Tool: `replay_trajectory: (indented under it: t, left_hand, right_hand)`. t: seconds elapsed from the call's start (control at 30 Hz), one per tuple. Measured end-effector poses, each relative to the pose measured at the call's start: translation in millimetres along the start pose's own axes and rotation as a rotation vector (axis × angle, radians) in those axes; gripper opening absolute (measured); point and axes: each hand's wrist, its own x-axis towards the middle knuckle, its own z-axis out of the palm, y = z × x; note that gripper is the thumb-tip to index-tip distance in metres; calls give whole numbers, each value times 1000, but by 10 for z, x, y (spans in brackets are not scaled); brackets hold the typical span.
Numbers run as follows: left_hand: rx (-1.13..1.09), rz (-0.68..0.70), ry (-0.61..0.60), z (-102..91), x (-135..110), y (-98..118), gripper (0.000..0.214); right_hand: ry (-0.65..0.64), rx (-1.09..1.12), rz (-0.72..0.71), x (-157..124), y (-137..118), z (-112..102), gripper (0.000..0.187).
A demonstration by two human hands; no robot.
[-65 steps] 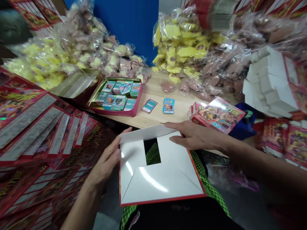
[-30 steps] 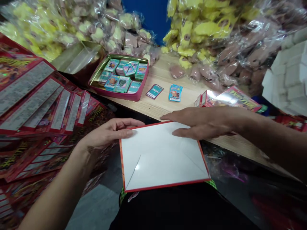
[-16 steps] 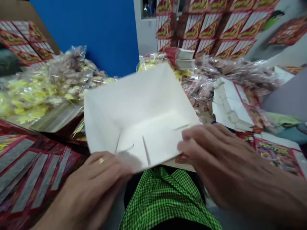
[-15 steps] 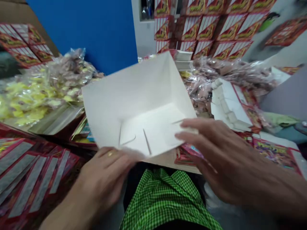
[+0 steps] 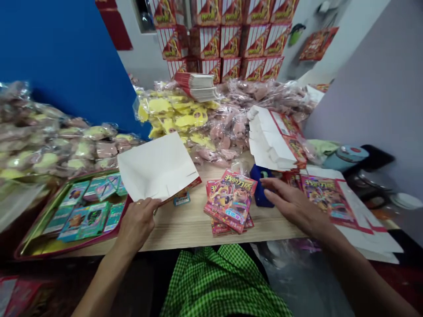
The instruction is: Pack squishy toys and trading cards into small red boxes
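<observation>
My left hand (image 5: pixel 140 220) pinches the lower edge of a partly folded cardboard box (image 5: pixel 158 165), whose white inside faces up and whose printed red side shows underneath. It is tilted above the table's left half. My right hand (image 5: pixel 291 200) has its fingers stretched out and holds nothing that I can see. Its fingertips are beside a dark blue object (image 5: pixel 261 193); I cannot tell whether they touch it. Between my hands lies a small stack of red printed packets (image 5: pixel 231 200). A small teal card pack (image 5: pixel 181 199) shows partly under the box.
On the left stands a gold tray (image 5: pixel 36 244) of teal card packs. Bagged yellow toys (image 5: pixel 175 114) and pink ones (image 5: pixel 228 127) pile up behind. Flattened white boxes (image 5: pixel 267 136) lie right, with a printed sheet (image 5: pixel 327 198) and a blue-grey cup (image 5: pixel 350 156).
The box has moved away from me to the left, still in my left hand. My right hand has let go of it and reached right to the blue object. My view has shifted rightward.
</observation>
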Motion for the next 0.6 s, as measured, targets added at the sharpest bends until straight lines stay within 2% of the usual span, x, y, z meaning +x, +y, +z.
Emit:
replay_trajectory:
  t: [0.07,0.1,0.17,0.23,0.3,0.4,0.47,0.53,0.6]
  left_hand:
    - [-17,-43,-113,-35,29,47,40]
    - [-50,-85,-114,-56,37,114,37]
    - [-221,-194,-7,-107,42,340,29]
    - [-566,-320,77,-168,50,659,34]
    - [-1004,-493,-4,-214,93,1002,48]
    - [-1502,-782,-139,-226,249,1427,62]
    - [-1701,-841,-232,-209,383,1614,61]
    - [-1846,-811,-296,-197,485,1739,57]
    - [-1944,-814,-274,-202,511,1820,61]
  right_hand:
    - [-41,85,72,13,5,146,62]
    - [-34,118,78,36,-8,221,67]
    - [-20,162,34,112,-42,357,74]
    - [-36,195,-38,215,-64,456,77]
    - [-51,245,-58,312,-59,517,78]
    - [-13,383,52,368,-10,575,75]
    - [-63,548,166,310,36,622,72]
    - [-204,744,245,175,88,683,67]
    - [-285,849,265,-12,139,740,61]
